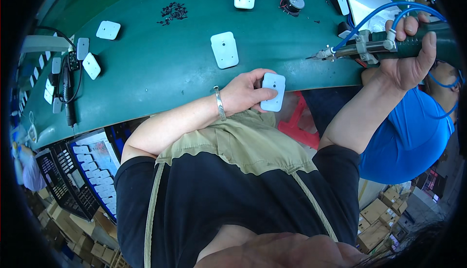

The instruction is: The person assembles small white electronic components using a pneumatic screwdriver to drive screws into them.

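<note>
Curving past, the green bench [160, 69] carries white plates while fingers grip a plate [273, 92] and screwdriver [389, 47].

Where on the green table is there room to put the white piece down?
The green table is bare between the white plate in the middle and the white pieces at the left edge, below the pile of black screws. The far right corner by the right hand is crowded.
</note>
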Action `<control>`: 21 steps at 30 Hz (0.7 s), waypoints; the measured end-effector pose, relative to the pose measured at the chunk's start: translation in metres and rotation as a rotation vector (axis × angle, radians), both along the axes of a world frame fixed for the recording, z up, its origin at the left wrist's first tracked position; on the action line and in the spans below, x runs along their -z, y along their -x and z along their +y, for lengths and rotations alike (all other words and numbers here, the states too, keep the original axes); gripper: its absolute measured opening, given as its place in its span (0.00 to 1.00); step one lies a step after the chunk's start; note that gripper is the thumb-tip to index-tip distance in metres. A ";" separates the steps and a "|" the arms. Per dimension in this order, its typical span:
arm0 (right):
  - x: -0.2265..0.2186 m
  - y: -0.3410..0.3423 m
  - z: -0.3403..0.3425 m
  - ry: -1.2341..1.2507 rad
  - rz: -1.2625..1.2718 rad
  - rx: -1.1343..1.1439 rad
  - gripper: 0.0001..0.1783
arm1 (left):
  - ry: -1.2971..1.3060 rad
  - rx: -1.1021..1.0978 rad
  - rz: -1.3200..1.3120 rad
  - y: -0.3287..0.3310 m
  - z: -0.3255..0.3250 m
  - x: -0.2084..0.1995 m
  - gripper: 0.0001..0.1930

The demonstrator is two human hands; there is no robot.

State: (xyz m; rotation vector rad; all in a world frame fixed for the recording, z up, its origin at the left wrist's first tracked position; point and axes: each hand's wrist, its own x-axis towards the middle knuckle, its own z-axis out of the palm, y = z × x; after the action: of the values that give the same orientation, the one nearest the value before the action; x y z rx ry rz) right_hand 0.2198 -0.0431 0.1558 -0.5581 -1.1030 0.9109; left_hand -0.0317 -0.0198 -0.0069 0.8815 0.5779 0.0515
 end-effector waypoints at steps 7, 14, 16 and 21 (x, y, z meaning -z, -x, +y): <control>0.000 0.005 -0.004 0.015 -0.070 0.270 0.16 | -0.009 -0.007 -0.009 0.002 0.000 0.001 0.22; -0.004 0.007 -0.007 0.009 -0.148 0.251 0.15 | -0.019 -0.007 -0.003 0.005 -0.003 0.000 0.21; -0.004 0.007 -0.008 0.032 -0.132 0.210 0.15 | -0.003 -0.009 0.001 0.003 -0.003 0.000 0.21; -0.003 0.013 -0.008 0.050 -0.091 0.129 0.15 | 0.000 -0.011 -0.003 0.006 -0.005 -0.002 0.22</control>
State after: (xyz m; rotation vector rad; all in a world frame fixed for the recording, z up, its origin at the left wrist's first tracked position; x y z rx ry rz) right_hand 0.2067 -0.0509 0.1590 -0.7099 -1.1151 0.8088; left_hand -0.0374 -0.0247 -0.0054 0.8784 0.5804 0.0626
